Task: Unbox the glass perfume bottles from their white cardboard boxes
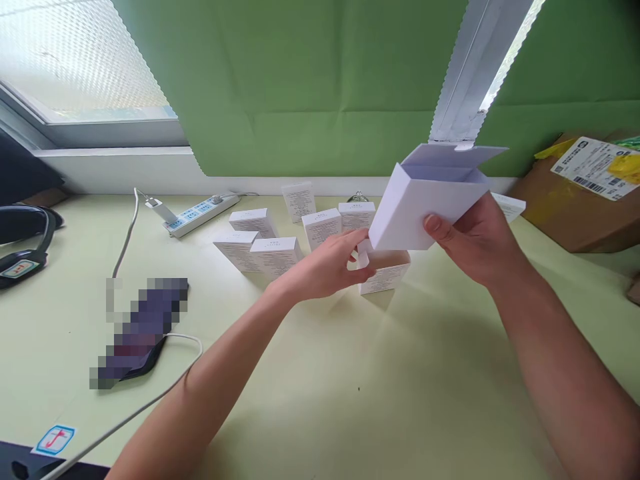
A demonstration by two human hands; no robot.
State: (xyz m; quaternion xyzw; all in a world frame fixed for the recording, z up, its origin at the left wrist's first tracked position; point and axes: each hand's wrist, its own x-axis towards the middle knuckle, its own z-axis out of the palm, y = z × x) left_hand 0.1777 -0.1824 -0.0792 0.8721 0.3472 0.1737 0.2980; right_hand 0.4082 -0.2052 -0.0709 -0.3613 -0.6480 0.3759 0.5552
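In my right hand (475, 240) is a white box (427, 203), lifted above the table and tilted. Its top lid is open, and the thumb presses on the near side while the other fingers are hidden behind. My left hand (335, 263) reaches to the lower left corner of this box, index finger at its edge and thumb apart below. Whether the left fingertips touch the box, I cannot tell. Behind them on the table is a smaller white box (384, 280) with printed text, partly covered by the held box and my left fingers.
Several small printed white boxes (275, 257) stand left of my hands. Further left are a power strip (200, 215), a dark phone-like object (143, 333), blurred out, a white cable (135, 413) and a headset (30, 247). A cardboard carton (565, 200) sits at right.
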